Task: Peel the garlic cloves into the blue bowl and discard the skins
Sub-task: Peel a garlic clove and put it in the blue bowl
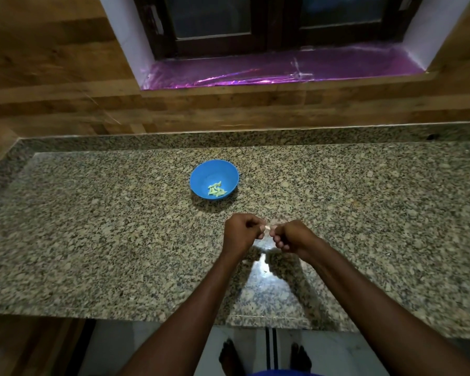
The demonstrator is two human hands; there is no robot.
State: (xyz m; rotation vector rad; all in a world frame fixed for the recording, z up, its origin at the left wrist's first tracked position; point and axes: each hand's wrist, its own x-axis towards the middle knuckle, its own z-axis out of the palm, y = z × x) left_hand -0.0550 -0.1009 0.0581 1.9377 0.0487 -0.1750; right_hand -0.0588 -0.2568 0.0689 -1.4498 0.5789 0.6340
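The garlic clove sits pinched between both hands above the granite counter, just short of the blue bowl. The left hand and right hand curl tightly around it, giving opposing purchase on the skin. Peeled cloves lie in the bowl.

A speckled granite desk runs the width of the view, with a raised granite lip along its back edge and a bright glare patch near its front. Behind it rises a wood-grain wall, and set into that is a dark-framed window whose sill is covered in shiny purple film. Below the desk's front edge lies a pale tiled floor crossed by 2 dark stripes, where 2 bare feet stand.
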